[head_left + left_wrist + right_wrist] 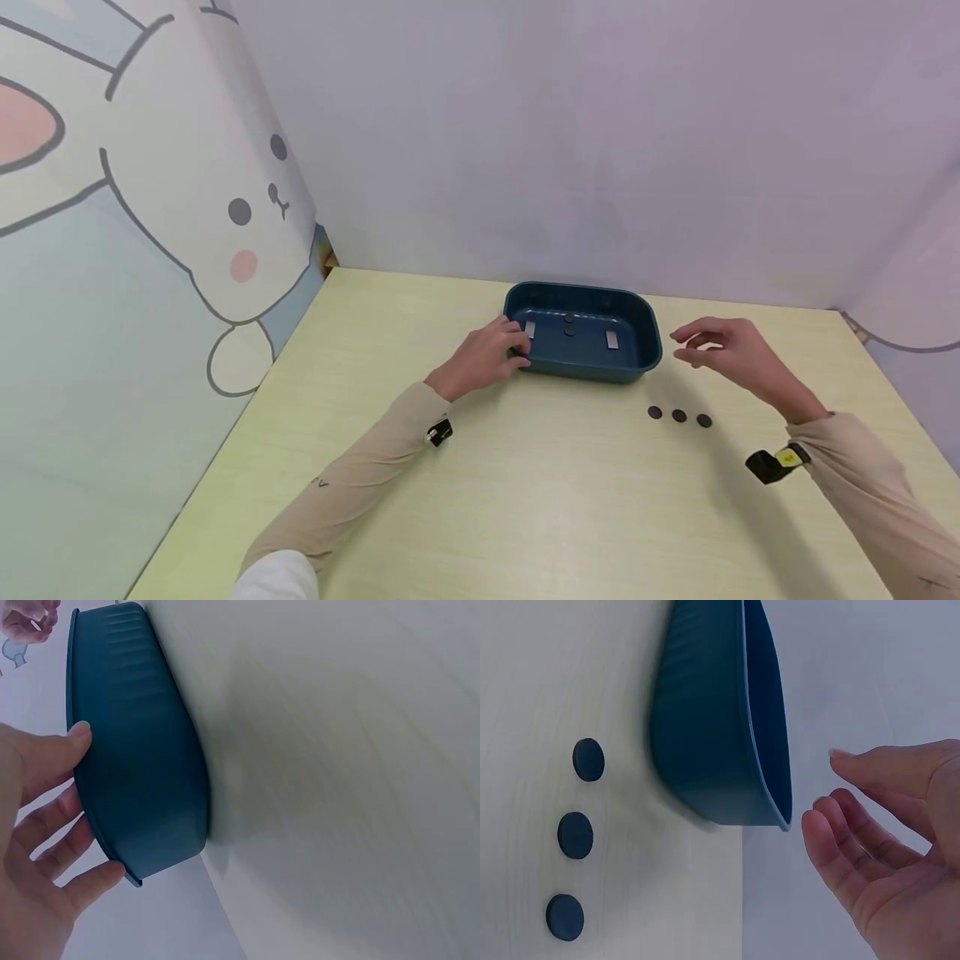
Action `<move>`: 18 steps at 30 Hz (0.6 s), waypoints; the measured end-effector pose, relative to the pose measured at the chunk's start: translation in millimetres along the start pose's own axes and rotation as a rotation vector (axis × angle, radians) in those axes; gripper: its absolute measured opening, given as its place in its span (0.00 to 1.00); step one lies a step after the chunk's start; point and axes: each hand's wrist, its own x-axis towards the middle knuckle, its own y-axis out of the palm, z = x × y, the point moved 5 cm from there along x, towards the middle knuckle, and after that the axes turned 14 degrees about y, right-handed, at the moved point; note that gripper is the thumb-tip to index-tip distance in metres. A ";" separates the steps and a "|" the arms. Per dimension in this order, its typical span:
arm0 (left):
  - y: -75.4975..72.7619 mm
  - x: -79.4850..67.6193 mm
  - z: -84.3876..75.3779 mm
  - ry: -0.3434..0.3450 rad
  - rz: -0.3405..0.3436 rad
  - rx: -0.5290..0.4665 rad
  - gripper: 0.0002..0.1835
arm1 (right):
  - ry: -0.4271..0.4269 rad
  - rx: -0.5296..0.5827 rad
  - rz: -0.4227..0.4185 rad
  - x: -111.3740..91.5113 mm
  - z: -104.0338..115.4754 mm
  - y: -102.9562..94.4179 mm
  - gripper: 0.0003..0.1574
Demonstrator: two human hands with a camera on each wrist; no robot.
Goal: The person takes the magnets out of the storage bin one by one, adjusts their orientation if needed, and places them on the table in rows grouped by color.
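A dark blue plastic basin (585, 367) with rounded corners stands on the table. My left hand (487, 354) grips its left end, the thumb on the near rim and the fingers about the corner; the left wrist view has this basin wall (135, 750) up close. Inside lie two small dark discs (569, 325) and two silvery rectangular pieces (612, 340). Just off the basin's right end, my right hand (716, 346) hovers with loosely bent fingers, nothing between them. Three dark round discs (575, 835) lie in a row on the table, near the basin's front right corner.
The pale wooden table (525, 500) reaches back to a plain lilac wall (570, 150). On the left, a wall covering (180, 167) bears a cartoon rabbit. A small black device is strapped to the right wrist (772, 463), another to the left wrist (439, 432).
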 end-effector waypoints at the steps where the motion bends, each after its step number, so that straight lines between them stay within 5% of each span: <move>1: -0.4 -0.4 -0.1 -0.001 0.000 -0.004 0.04 | -0.009 0.006 0.004 1.6 1.2 1.4 0.16; 18: 2.9 0.4 2.7 -0.024 0.000 0.005 0.04 | 0.002 0.121 0.056 24.3 17.4 14.0 0.22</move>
